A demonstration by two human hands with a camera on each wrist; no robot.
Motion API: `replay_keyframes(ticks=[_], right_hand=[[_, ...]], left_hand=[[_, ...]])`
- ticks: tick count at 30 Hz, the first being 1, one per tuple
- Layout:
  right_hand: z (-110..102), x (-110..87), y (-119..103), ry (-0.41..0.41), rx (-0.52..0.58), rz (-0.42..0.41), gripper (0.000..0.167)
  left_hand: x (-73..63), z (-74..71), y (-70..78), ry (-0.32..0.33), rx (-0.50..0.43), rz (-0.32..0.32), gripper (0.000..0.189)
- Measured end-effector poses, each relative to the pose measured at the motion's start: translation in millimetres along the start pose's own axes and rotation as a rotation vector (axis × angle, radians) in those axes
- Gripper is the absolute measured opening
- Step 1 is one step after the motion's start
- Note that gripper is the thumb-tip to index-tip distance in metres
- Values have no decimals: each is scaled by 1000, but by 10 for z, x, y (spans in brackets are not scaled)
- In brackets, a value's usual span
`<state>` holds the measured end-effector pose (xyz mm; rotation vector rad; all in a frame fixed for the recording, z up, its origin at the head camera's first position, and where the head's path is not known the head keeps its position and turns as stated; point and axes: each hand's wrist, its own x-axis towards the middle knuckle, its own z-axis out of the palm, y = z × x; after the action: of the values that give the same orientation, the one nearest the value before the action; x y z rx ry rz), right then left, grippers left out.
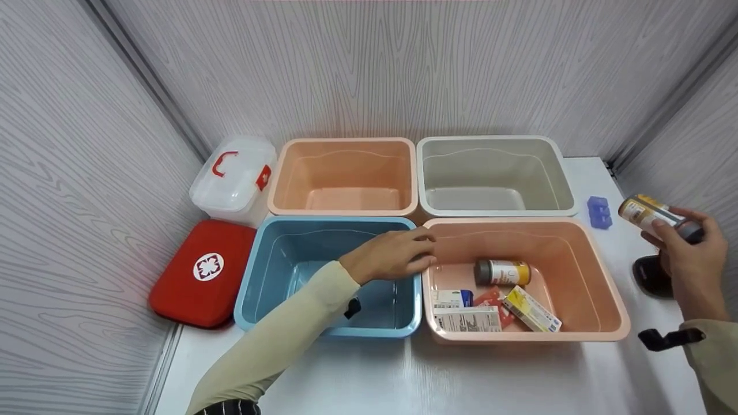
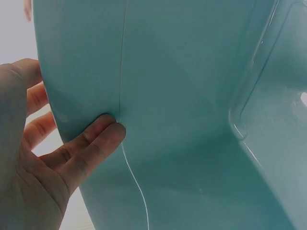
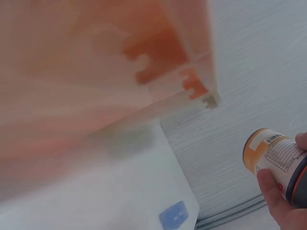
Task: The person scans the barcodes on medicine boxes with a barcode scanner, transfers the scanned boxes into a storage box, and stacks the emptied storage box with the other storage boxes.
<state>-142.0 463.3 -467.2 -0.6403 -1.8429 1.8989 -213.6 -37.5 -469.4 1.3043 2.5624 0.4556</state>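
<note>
My left hand point(image 1: 398, 253) rests at the rim between the blue bin point(image 1: 328, 332) and the front pink bin point(image 1: 599, 276). In the left wrist view its fingers lie on both sides of the blue wall, gripping it. My right hand point(image 1: 697, 259) holds a pill bottle point(image 1: 651, 213) with a dark cap and yellow-white label, raised right of the pink bin. A similar bottle point(image 1: 503, 272) lies inside that bin, with a yellow-white medicine box point(image 1: 531, 309), a white box point(image 1: 467, 319), a blue-white box point(image 1: 452, 298) and something red point(image 1: 490, 297) partly covered.
Behind stand another pink bin point(image 1: 343, 212) and a grey bin point(image 1: 496, 212). At left are a clear box point(image 1: 233, 184) with a red handle and a red first-aid case point(image 1: 202, 274). A purple pill organizer point(image 1: 599, 212) and a black rounded object point(image 1: 651, 276) sit on the right.
</note>
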Motion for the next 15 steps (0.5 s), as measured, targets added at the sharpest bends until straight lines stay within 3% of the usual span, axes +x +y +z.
replay_keyframes(ticks=[7,15], right_hand=[[386,129,-351,-187,93,-163,41],[957,170,-588,-394,140,-230,40]], left_hand=[[7,-1,3,15,7,8,45],[-8,-7,1,16,4,9,49]])
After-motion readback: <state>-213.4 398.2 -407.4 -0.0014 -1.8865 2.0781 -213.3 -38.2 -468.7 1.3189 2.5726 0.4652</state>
